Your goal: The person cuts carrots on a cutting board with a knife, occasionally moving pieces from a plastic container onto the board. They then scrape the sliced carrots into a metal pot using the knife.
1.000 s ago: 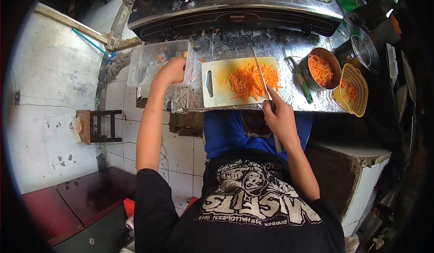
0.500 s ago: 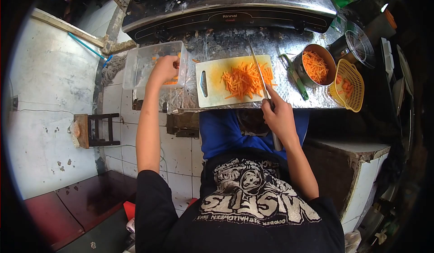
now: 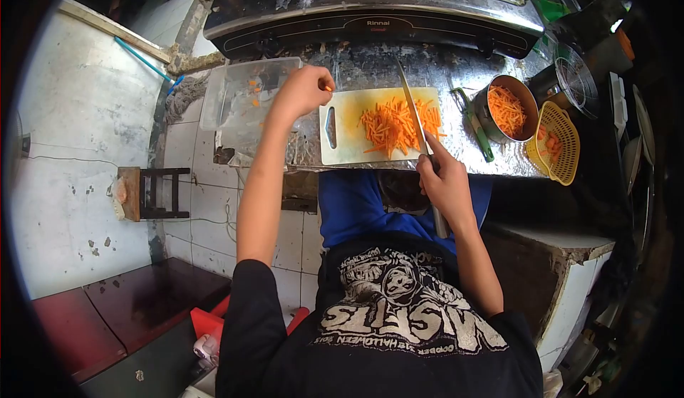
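I have the left hand pinching a small carrot piece by the cutting board's far left corner; carrot strips lie rightward, nearer my right hand, wrapped around a far-pointing knife.

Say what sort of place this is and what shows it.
Most likely a home kitchen, judging by the stove behind the counter, the cutting board heaped with shredded carrot, and the pot beside a yellow basket.
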Available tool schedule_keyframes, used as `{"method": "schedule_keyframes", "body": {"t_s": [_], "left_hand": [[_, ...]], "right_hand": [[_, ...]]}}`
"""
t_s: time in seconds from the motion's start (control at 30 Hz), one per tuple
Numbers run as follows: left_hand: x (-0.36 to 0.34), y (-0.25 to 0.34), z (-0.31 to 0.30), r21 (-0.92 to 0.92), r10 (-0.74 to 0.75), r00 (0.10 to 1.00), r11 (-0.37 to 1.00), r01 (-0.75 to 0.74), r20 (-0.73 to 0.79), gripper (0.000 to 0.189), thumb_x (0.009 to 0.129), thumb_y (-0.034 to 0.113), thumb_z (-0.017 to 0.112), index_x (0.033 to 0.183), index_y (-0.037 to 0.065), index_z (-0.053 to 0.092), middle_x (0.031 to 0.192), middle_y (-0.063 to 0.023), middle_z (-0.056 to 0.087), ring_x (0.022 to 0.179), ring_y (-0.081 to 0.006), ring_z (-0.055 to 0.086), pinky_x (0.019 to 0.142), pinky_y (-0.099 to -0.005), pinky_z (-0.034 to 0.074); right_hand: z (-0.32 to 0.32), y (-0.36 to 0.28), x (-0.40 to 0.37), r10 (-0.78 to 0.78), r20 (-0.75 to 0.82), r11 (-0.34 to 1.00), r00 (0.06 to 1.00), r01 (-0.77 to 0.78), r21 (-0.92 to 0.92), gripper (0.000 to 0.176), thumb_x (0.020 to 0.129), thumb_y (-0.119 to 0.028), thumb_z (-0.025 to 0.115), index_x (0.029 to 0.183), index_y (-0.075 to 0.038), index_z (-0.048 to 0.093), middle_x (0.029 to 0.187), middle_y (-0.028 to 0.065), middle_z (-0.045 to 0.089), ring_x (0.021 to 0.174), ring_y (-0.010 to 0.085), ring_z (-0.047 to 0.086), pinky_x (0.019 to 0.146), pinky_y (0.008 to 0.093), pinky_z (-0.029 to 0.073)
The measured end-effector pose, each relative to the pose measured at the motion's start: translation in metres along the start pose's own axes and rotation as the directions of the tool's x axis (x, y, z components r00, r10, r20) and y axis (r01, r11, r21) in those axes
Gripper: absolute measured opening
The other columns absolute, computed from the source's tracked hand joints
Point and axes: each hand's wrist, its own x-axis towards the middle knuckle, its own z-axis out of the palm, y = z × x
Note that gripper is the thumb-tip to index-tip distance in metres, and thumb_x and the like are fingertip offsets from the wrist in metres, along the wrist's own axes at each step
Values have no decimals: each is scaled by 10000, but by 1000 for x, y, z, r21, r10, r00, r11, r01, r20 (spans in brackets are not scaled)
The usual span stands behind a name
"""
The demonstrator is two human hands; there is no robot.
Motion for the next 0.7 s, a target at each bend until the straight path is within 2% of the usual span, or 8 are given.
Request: {"method": "schedule_keyframes", "body": {"t_s": [0.07, 0.17, 0.2, 0.3, 0.33, 0.4, 0.53, 0.7], "left_hand": [[12, -6, 15, 46, -58, 998, 997, 57, 39, 141, 745, 16, 728, 875, -25, 694, 749, -100, 715, 703, -163, 703, 677, -299, 547], [16, -9, 24, 142, -152, 980, 981, 133, 126, 157, 759, 42, 713, 908, -3, 737, 837, -130, 744, 786, -239, 732, 721, -343, 571], [16, -8, 23, 153, -135, 985, 981, 118, 105, 156, 767, 42, 716, 914, 1, 751, 855, -137, 749, 793, -242, 735, 721, -348, 573], [16, -5, 20, 144, -153, 984, 980, 139, 89, 169, 788, 50, 724, 946, 17, 775, 906, -150, 757, 814, -250, 739, 735, -356, 576], [16, -4, 17, 123, -189, 978, 976, 177, 91, 181, 801, 58, 729, 971, 30, 785, 940, -157, 760, 827, -253, 741, 749, -360, 576], [14, 0, 14, 155, -181, 980, 974, 167, 80, 202, 826, 71, 716, 1015, 40, 780, 951, -167, 757, 841, -275, 740, 767, -366, 575], [13, 1, 14, 253, -150, 988, 957, 139, 25, 270, 872, 101, 706, 1134, 59, 753, 1010, -186, 750, 928, -310, 737, 853, -372, 562], [-2, 21, 10, 250, -50, 997, 966, 61, -51, 265, 899, 100, 677, 1152, 52, 737, 1055, -189, 735, 971, -351, 712, 887, -382, 549]], "right_hand": [[2, 0, -3, -26, -70, 993, 997, 34, 115, 495, 912, -155, 586, 1396, -52, 571, 569, 191, 547, 468, 198, 541, 552, 361, 464], [0, 5, -5, -6, -77, 994, 997, 14, 106, 497, 914, -153, 585, 1400, -51, 567, 577, 194, 555, 474, 191, 552, 555, 354, 468], [-5, 4, -5, 29, -4, 999, 1000, -29, 42, 501, 974, -129, 557, 1468, -58, 509, 671, 45, 603, 533, 87, 571, 528, 275, 499], [-5, 8, -4, 38, -22, 997, 999, -36, 75, 501, 977, -129, 556, 1471, -65, 507, 673, 40, 601, 536, 86, 566, 527, 276, 498], [-4, 8, -3, 37, -18, 996, 999, -36, 77, 501, 977, -129, 556, 1471, -65, 507, 673, 40, 601, 536, 86, 566, 527, 276, 498], [-3, 7, -2, 30, -68, 992, 997, -21, 126, 508, 912, -153, 575, 1408, -46, 557, 584, 187, 556, 482, 149, 526, 557, 339, 469], [-2, 8, -2, 28, -67, 992, 997, -19, 123, 501, 914, -153, 574, 1404, -45, 562, 579, 187, 553, 484, 143, 521, 556, 336, 466], [-3, 9, -3, 31, -78, 989, 996, -19, 146, 491, 916, -153, 583, 1393, -38, 572, 572, 181, 555, 478, 144, 526, 551, 333, 465]]}}
